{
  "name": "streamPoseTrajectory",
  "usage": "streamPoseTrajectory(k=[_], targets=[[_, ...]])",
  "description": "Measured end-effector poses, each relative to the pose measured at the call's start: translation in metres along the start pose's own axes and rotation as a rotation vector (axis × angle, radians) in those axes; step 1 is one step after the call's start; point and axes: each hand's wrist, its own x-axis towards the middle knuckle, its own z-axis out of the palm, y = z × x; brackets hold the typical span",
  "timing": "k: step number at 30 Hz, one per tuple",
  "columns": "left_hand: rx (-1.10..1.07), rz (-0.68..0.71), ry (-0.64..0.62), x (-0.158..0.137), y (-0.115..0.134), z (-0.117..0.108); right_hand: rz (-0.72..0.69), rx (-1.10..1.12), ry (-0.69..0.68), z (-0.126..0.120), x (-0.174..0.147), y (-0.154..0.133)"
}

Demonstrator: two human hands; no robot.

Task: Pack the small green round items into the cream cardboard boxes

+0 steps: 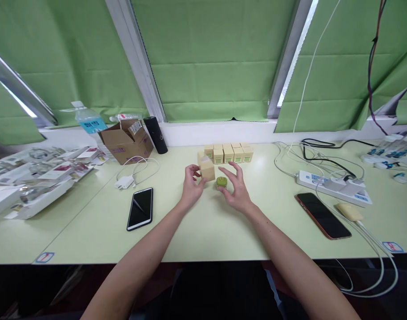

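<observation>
So our left hand point(191, 189) is pinching a small tan cardboard box point(207, 169) just above the pale green table point(206, 226), flap up. Our right hand point(237, 191) hovers open, fingers spread, just beside a little round green-lidded jar point(221, 181). A row of matching tan boxes point(229, 153) sits right behind.

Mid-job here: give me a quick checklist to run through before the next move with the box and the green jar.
1. Left hand grips the box: ok, fingers on its left side.
2. Box flap open: ok, it seems raised at the top.
3. Jar upright on the table: ok.
4. Right hand free: ok, open, just right of the jar, holding nothing.
5. Jar lid tight: cannot tell.
6. Row of boxes clear of the hands: ok, it stands behind them.
</observation>
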Motion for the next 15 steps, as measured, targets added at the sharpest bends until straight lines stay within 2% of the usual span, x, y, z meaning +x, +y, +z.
streamPoseTrajectory(k=[3, 5, 7, 9, 15], targets=[[-0.015, -0.082, -0.019, 0.016, -0.013, -0.014, 0.183, -0.153, -0.015, -0.001, 0.003, 0.008], [-0.042, -0.119, -0.119, 0.022, -0.020, -0.021, 0.263, -0.255, -0.071, 0.000, 0.004, 0.014], [-0.093, -0.167, -0.251, 0.022, -0.023, -0.023, 0.287, -0.335, -0.122, 0.002, 0.004, 0.018], [-0.128, -0.205, -0.307, 0.019, -0.024, -0.021, 0.280, -0.385, -0.144, 0.004, 0.003, 0.021], [-0.005, -0.054, -0.141, 0.010, -0.022, -0.014, 0.253, -0.438, -0.162, 0.003, 0.003, 0.022]])
